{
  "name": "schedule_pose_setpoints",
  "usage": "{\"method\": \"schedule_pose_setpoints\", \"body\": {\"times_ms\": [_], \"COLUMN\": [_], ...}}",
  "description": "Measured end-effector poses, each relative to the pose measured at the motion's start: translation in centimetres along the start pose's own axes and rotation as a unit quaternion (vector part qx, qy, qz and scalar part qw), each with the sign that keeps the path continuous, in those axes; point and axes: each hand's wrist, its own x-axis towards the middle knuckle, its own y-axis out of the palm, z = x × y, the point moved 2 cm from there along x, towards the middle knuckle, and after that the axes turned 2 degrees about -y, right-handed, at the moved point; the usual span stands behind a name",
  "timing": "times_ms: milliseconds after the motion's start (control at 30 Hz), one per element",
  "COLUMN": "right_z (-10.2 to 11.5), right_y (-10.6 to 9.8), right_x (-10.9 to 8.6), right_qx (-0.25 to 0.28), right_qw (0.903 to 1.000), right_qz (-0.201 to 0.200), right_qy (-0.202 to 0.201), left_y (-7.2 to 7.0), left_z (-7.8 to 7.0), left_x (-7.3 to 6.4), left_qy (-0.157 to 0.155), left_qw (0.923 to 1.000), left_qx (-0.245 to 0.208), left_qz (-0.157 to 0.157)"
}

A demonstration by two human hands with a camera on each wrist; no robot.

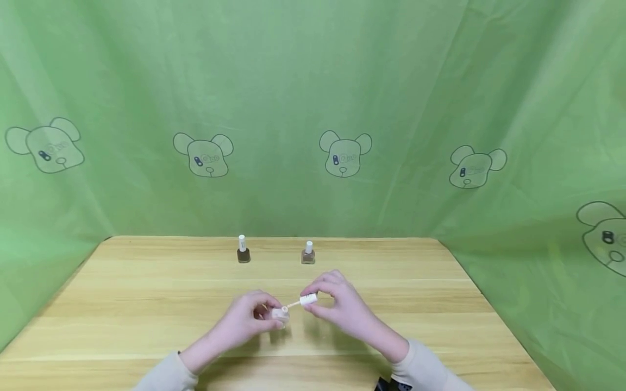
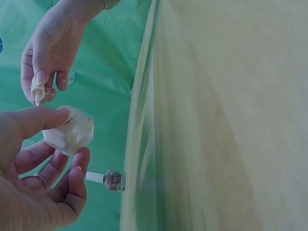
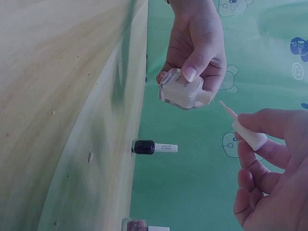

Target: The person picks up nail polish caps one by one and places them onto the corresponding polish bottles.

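My left hand (image 1: 246,319) pinches a small faceted nail polish bottle (image 3: 181,91) with pale, whitish polish, its thumb on one face and fingertips opposite. The open neck points toward my right hand (image 1: 341,305). Between thumb and fingers that hand holds a white nail polish cap (image 3: 250,135). A thin brush (image 3: 228,109) extends from the cap, its tip just outside the bottle neck. Both hands are above the table's front half. In the left wrist view the bottle (image 2: 72,130) partly covers the gripping fingers.
Two capped nail polish bottles stand upright toward the back of the wooden table (image 1: 146,282): a dark one (image 1: 243,254) on the left and a brownish one (image 1: 308,255) on the right. A green curtain (image 1: 274,81) encloses the back and sides. Something black (image 1: 391,385) shows at the front edge.
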Motion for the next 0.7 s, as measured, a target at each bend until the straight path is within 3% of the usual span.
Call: {"method": "schedule_pose_setpoints", "body": {"times_ms": [700], "right_z": [0.39], "right_y": [0.34], "right_x": [-0.55], "right_qx": [-0.027], "right_qw": [0.9986], "right_qz": [0.046], "right_qy": [0.0], "left_y": [0.96], "left_z": [-0.46], "left_x": [-0.4], "left_qy": [0.018], "left_qw": [0.9997], "left_qx": [0.009], "left_qz": [0.014]}}
